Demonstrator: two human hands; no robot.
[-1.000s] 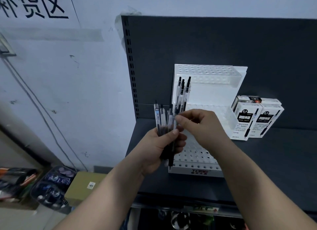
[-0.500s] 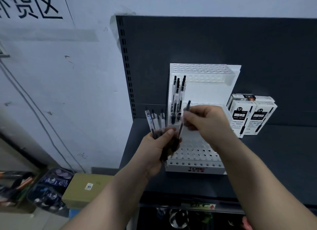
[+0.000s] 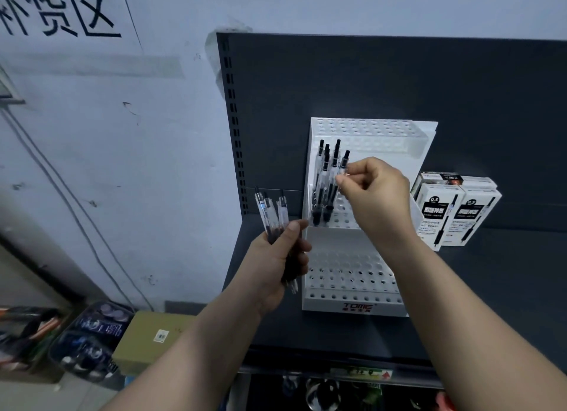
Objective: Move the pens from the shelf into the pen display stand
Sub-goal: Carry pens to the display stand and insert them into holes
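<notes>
In stand (image 3: 352, 307): a few pens (image 3: 322, 192), middle tier, left end. Our right hand (image 3: 376, 192) pinches one more pen (image 3: 344, 162) at that tier, seating unclear. Our left hand (image 3: 276, 268) grips a bunch (image 3: 271, 215) beside the stand. We judge it early: most holes unfilled.

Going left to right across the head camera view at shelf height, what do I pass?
Left hand gripping a pen bundle, pens standing in the stand, right hand pinching one pen, white pen boxes.
</notes>
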